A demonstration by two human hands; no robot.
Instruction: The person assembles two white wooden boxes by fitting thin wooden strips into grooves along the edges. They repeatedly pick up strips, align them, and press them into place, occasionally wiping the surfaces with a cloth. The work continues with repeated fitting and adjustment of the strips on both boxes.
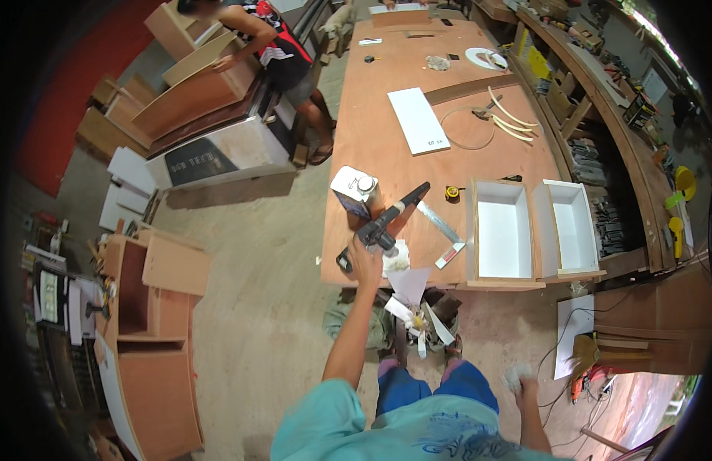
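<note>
Two drawer boxes [502,234] with white insides stand at the near right of the table [402,61], and their walls already look joined. What work is left on them, I cannot tell. The black power tool [383,228] does not touch either box, so I judge that no work is done on them now.

The left hand [363,265] is closed around this tool, at its near left part; the barrel extends far and right from the hand, over the table, just beside a can [354,187]. The right hand [528,388], well apart at the near right, seems closed on a crumpled whitish piece [514,376].
</note>
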